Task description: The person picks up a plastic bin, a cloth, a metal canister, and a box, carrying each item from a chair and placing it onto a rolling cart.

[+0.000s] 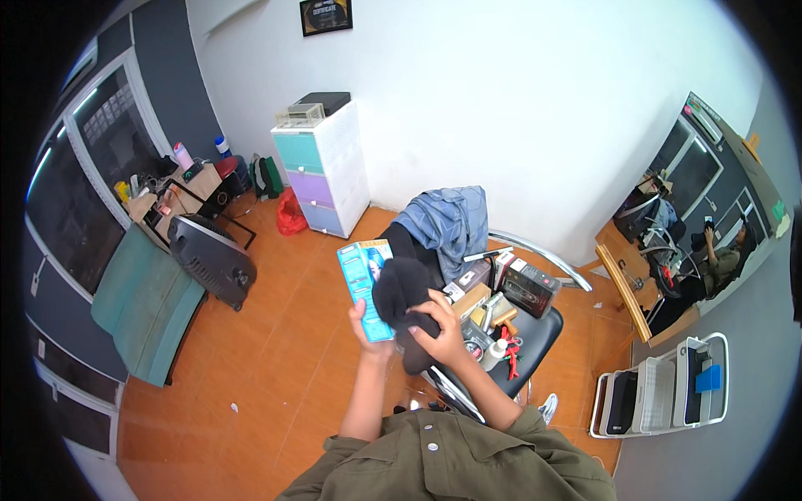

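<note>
My left hand holds a light blue printed cardboard box upright, thumb over its front face. A soft black item, seemingly cloth, is pressed against the box's right side and hides part of it. The fingers of my right hand grip the black item's lower folds; its exact kind cannot be told. Just beyond my right hand, a black padded chair seat bears a dark box, a tan box, a white bottle, red clips and a wood-handled brush.
Blue-grey cloth drapes over the chair's back, near its chrome armrest. A drawer cabinet stands by the wall. At left are a grey wheeled appliance and a green bench. A white rack and mirror are right.
</note>
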Demonstrator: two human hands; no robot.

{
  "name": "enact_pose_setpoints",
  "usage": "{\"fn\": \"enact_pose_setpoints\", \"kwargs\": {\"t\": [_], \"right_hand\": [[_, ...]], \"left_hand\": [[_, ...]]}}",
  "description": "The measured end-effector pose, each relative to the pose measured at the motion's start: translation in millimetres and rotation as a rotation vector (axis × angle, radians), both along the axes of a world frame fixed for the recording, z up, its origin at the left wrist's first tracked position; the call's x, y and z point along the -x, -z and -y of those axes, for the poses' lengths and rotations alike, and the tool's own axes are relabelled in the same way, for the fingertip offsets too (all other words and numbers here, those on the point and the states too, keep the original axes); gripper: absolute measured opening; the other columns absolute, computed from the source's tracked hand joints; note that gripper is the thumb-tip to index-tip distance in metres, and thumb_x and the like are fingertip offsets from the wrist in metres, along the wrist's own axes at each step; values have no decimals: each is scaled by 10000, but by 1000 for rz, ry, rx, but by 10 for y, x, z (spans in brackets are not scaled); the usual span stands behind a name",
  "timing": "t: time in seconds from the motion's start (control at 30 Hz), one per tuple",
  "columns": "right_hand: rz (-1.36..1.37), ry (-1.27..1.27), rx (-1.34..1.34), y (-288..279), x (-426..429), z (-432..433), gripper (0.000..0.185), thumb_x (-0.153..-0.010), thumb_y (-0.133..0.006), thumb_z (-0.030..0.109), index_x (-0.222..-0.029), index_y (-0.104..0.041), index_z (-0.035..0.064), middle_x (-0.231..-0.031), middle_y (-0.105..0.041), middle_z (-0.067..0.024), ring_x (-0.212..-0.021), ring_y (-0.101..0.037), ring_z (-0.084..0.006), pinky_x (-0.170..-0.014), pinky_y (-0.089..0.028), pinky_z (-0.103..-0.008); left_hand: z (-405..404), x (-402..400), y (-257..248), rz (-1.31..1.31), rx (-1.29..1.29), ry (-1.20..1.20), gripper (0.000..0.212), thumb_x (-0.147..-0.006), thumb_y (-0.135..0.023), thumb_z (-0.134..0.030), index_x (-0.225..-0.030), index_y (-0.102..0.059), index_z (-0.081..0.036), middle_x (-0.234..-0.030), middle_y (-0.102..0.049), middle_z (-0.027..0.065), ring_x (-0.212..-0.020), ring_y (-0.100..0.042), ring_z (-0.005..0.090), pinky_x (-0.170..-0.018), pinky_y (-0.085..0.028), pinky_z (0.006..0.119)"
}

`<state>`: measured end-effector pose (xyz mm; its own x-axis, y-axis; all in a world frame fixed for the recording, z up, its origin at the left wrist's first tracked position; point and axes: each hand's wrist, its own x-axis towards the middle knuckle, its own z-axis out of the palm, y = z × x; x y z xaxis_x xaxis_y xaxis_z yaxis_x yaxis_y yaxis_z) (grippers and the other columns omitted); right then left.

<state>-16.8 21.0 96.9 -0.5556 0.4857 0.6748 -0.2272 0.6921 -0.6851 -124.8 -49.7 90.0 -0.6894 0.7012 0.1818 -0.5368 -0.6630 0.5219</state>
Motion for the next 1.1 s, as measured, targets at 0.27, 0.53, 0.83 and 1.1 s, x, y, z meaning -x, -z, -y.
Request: {"fn": "enact_pose_setpoints", "kwargs": {"t": [0.27,0.53,0.83,1.1], "right_hand": [[346,-106,130,-442,-407,-357,163,-676,-598,152,-689,-541,0,-644,-538,-112,-605,-554,-227,-562,-419,-289],[-18,293,-53,-638,63,64,339,-622,-709,249,-857,-539,71,-986,-458,-161,-929,-430,-341,-805,-349,-413],[-61,99,-221,-231,16,216,263,-462,-684,153,-643,-522,52,-859,-541,-121,-743,-493,-295,-654,-419,-374],[-136,106,-393,-460,124,-124,295,-439,-684,187,-647,-517,61,-887,-543,-153,-751,-492,-316,-648,-404,-386]], "left_hand": [[52,236,-86,-72,-134,75,714,-733,-497,-463,-1258,-329,-10,-1146,-485,204,-1020,-510,329,-858,-422,400],[-163,-96,213,-102,5,118,706,-656,-513,-399,-1229,-376,-10,-1178,-478,136,-1071,-486,245,-940,-378,344],[-79,186,102,-27,-174,137,625,-756,-447,-406,-1212,-361,12,-1130,-492,163,-1007,-508,263,-878,-407,371],[-93,58,189,-19,56,263,613,-741,-445,-417,-1207,-396,-23,-1110,-525,124,-976,-538,229,-851,-438,348]]}}
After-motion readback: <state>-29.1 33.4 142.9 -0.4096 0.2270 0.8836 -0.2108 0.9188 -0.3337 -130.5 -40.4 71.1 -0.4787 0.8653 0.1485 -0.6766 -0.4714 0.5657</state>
